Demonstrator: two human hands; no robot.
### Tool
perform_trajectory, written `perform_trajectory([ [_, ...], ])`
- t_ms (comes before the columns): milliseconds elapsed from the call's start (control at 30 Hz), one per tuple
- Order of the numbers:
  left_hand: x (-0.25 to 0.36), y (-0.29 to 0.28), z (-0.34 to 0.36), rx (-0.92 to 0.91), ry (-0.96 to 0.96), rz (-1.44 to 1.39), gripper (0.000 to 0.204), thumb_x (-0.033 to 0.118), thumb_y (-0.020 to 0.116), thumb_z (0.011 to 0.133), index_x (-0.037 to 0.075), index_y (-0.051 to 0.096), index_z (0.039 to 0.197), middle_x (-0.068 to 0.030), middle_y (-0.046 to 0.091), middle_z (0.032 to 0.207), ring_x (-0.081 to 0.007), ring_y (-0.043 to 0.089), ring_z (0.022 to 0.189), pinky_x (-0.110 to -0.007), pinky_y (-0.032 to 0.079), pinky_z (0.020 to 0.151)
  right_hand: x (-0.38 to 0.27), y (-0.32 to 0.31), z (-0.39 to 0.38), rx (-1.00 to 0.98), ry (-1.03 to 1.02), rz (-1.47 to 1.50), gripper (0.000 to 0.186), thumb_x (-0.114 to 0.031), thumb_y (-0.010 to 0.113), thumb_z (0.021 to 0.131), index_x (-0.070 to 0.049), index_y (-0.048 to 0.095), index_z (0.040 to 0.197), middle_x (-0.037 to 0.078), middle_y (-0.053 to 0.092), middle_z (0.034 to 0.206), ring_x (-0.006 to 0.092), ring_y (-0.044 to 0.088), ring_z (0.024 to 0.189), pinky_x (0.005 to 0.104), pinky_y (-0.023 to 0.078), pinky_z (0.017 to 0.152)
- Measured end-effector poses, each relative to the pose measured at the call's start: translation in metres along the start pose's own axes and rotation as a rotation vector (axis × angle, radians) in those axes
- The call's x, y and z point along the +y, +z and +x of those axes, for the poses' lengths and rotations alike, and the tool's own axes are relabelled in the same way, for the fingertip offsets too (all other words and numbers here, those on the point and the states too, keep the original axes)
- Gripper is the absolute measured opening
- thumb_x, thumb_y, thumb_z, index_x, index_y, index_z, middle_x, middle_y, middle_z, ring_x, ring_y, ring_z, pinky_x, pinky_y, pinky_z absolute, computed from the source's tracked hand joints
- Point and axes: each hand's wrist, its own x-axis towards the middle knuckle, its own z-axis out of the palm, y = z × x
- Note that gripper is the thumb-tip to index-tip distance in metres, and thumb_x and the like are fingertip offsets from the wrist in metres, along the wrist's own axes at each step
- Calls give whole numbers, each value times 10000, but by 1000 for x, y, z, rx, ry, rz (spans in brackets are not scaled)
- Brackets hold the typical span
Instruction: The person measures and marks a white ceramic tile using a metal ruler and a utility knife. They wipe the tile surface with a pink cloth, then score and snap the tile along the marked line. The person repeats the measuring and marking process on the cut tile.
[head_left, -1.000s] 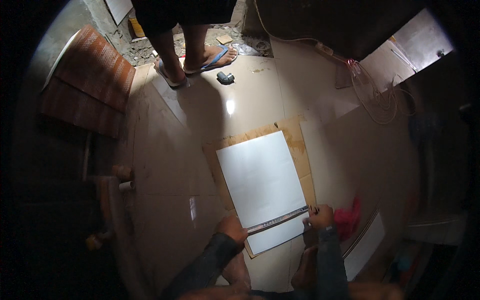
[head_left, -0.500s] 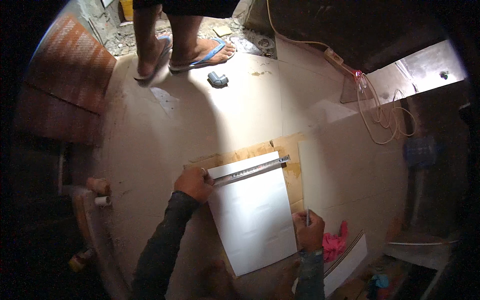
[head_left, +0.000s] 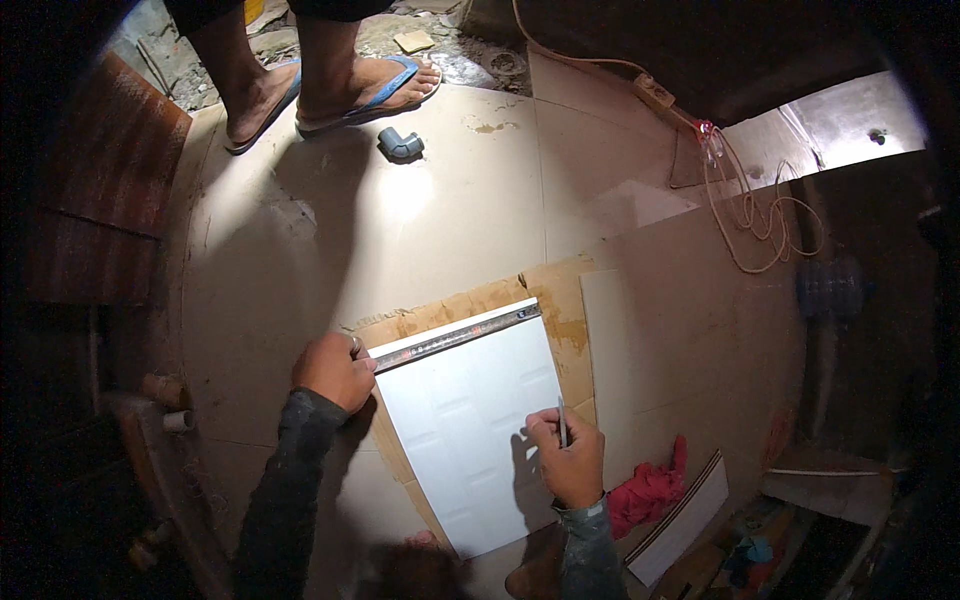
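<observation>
A white rectangular tile (head_left: pixel 465 440) with faint raised marks lies on a sheet of brown cardboard (head_left: pixel 567 335). Across the tile's far end runs a metal ruler (head_left: pixel 455 338), slightly slanted and resting flat. My left hand (head_left: pixel 337 372) grips its left end, just past the tile's left edge. Over the tile's right side, my right hand (head_left: pixel 572 458) pinches a slim, grey, pen-like tool (head_left: pixel 563 425), held upright; its exact kind is unclear. That hand casts a shadow on the tile.
Ahead, a person in blue-strapped flip-flops (head_left: pixel 375 95) stands near a grey pipe elbow (head_left: pixel 401 143). A cord (head_left: pixel 745 215) coils at the right. Red cloth (head_left: pixel 645 495) and a white panel (head_left: pixel 682 522) lie beside my right arm. Reddish-brown sheets (head_left: pixel 105 185) stand left.
The ruler now lies along the tile's far edge, its right end no longer jutting past the tile. My right hand has come in from beside the tile to over its right side.
</observation>
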Motion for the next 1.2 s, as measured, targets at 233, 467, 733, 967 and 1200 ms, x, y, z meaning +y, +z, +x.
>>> perform_trajectory([
  [233, 12, -6, -1, -5, -69, 106, 231, 229, 786, 863, 39, 784, 995, -194, 770, 954, -379, 742, 933, -452, 583, 884, -34, 19, 26, 33, -413, -236, 250, -94, 555, 988, 70, 699, 1108, 217, 618, 880, 329, 598, 729, 420, 509, 688],
  [467, 9, -8, 1, -59, -75, 45, 243, 225, 766, 871, 47, 791, 1035, -201, 770, 949, -362, 748, 930, -458, 581, 903, -55, 86, 37, 11, -373, -190, 143, -49, 648, 946, 49, 680, 1044, 208, 623, 842, 360, 630, 711, 454, 508, 653],
  [733, 3, -2, 6, 21, -36, 35, 194, 227, 777, 831, 39, 783, 878, -210, 744, 847, -391, 735, 838, -477, 572, 819, -53, 140, 34, 14, -476, -177, 73, -46, 723, 904, 23, 699, 900, 170, 649, 789, 283, 665, 636, 380, 530, 590],
  [967, 5, 0, 11, -6, -88, 38, 183, 203, 776, 816, 30, 772, 876, -213, 738, 848, -401, 729, 839, -475, 575, 812, -50, 145, 33, 87, -472, -210, 55, -24, 725, 884, 25, 704, 893, 160, 641, 779, 299, 642, 643, 391, 512, 592],
  [1200, -6, 12, 18, 55, 5, 32, 202, 218, 783, 802, 26, 755, 855, -226, 728, 862, -411, 720, 833, -476, 574, 796, -47, 146, 31, 66, -462, -210, 43, -15, 714, 890, 12, 705, 922, 166, 625, 814, 332, 642, 652, 418, 521, 588],
])
